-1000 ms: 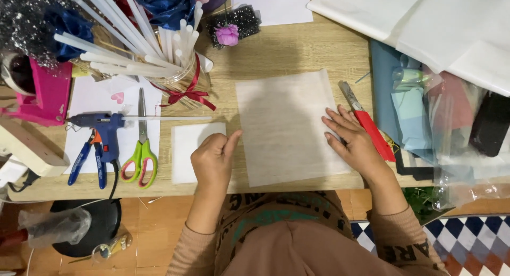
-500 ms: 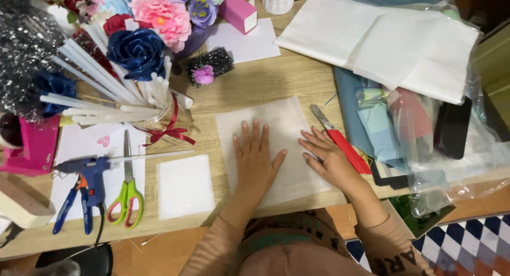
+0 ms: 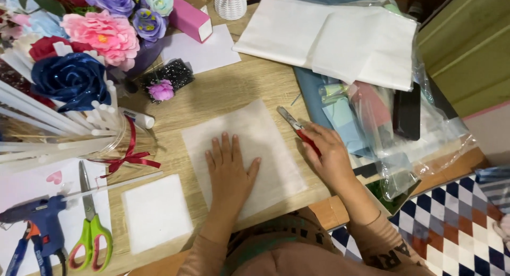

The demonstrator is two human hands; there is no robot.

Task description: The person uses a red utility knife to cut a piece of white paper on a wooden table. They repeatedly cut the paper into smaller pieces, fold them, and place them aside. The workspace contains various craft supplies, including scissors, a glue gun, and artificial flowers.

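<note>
A: What does the left hand point(image 3: 229, 172) rest on?

B: It lies flat, fingers spread, on the white square sheet point(image 3: 244, 154) in the middle of the wooden table point(image 3: 223, 90). The palm presses the sheet's near half; nothing is gripped.

A: And the right hand point(image 3: 329, 156)?

B: It sits just beyond the sheet's right edge, fingers curled over the red-handled cutter point(image 3: 298, 130), whose grey blade end points toward the far left. Whether it truly grips the handle or only covers it, the view does not settle.

A: How does the sheet look to handle?

B: Thin, light and limp, probably tissue or felt-like fabric. It likely slides and wrinkles easily, so a flat palm holds it better than a pinch; to lift it, a corner or edge is the place.

A: The cutter?

B: Stiff and slim, and best taken by the red handle, away from the blade.

A: What lies around?

B: A smaller white square point(image 3: 156, 212) to the near left, green-handled scissors point(image 3: 90, 223) and a blue glue gun point(image 3: 32, 220) further left, and fabric flowers point(image 3: 101, 34) at the far left.
</note>
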